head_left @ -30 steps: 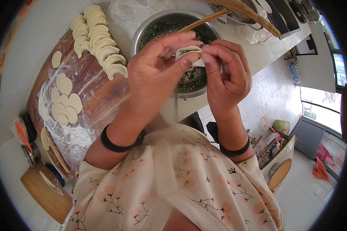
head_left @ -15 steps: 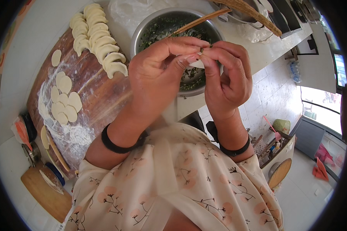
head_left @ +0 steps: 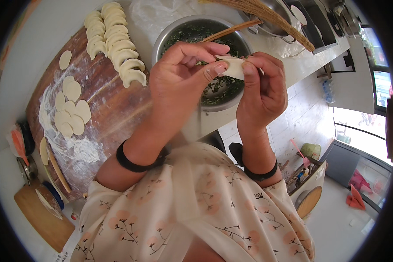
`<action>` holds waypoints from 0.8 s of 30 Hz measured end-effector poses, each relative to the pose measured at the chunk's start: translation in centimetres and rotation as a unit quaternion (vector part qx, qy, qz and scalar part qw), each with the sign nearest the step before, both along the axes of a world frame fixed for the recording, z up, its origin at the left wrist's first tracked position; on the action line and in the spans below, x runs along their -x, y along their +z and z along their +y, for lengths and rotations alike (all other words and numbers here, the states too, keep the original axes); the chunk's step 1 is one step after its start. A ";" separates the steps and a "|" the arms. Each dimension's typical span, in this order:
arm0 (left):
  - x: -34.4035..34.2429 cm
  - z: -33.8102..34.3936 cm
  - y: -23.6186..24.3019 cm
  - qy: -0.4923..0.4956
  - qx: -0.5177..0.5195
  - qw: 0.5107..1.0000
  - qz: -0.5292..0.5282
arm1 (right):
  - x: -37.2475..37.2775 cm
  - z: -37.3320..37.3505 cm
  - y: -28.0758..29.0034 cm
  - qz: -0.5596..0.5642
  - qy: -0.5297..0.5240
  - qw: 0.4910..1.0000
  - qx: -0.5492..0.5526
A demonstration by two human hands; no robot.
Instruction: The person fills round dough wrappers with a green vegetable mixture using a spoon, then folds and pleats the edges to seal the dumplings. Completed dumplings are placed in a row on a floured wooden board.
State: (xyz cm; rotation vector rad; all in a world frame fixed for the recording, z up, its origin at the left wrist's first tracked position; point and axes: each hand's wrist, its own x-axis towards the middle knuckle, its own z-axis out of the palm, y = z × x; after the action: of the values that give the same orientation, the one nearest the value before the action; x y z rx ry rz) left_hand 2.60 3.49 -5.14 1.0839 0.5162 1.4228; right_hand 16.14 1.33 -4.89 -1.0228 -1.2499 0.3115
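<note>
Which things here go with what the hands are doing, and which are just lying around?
Looks part of the job:
dough piece in left hand and right hand,
flat dough circles,
folded dumplings,
metal bowl with green filling,
floury wooden board.

Probably just lying around:
clear plastic,
green basket,
something red on the floor.

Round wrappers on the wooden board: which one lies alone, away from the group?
The topmost wrapper in the picture, left of the dumplings. A gap separates it, while the other wrappers lie clustered below it.
</note>
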 end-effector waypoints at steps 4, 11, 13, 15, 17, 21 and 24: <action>-0.1 -0.5 0.0 -0.006 0.068 0.996 -0.049 | 0.2 0.0 -0.1 0.021 0.016 1.000 -0.008; -0.2 -0.5 0.2 0.030 0.038 0.999 -0.003 | 0.1 -0.2 -0.1 0.018 0.016 1.000 0.001; -0.2 -0.5 0.2 0.037 0.046 0.998 0.001 | 0.1 -0.3 0.0 0.008 0.011 1.000 0.011; -0.3 -0.5 0.3 0.045 0.031 0.998 -0.006 | 0.2 -0.3 0.0 0.003 0.007 1.000 0.014; -0.5 -0.7 0.5 0.037 0.050 0.998 -0.019 | 0.3 -0.2 0.0 0.003 0.006 1.000 0.005; -0.8 -0.9 0.5 0.006 0.093 0.996 -0.008 | 0.4 0.0 0.0 0.001 0.012 1.000 0.002; -1.0 -0.7 0.0 0.015 0.057 0.998 -0.014 | 0.5 0.0 -0.2 -0.002 0.015 1.000 -0.001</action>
State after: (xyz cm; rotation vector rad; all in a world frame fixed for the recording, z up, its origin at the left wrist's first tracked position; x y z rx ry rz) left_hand 3.56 2.79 -5.17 0.9681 0.5880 1.4152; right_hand 15.63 1.33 -5.05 -1.0036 -1.2699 0.3318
